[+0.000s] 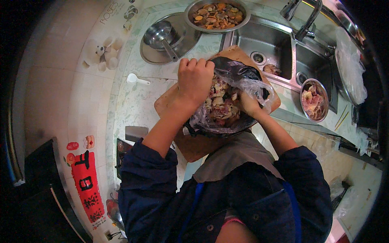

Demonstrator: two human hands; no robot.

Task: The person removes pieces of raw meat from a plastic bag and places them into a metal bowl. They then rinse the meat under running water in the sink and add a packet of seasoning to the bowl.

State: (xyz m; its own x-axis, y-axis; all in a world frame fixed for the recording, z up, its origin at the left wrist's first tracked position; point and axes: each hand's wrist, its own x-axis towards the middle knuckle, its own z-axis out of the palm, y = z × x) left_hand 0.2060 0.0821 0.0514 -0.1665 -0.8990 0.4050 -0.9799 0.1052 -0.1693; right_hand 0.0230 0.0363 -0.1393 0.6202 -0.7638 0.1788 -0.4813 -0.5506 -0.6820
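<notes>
A black plastic bag (240,68) with a clear liner (259,88) lies spread apart on a wooden cutting board (193,147). Inside it are chopped pieces of raw meat (220,104). My left hand (196,77) is curled tightly around the bag's left rim, knuckles up. On the right side my right hand (250,104) reaches into the bag at the meat; the liner partly covers it, and its fingertips are hidden.
Behind the board stands a metal basin (187,18) of sliced food in liquid. A saucepan (159,35) rests on a round metal lid (149,57), near a white spoon (136,79). Rightward are a double sink (261,36) with a meat piece (272,70), a faucet (308,24) and a bowl of meat (326,106).
</notes>
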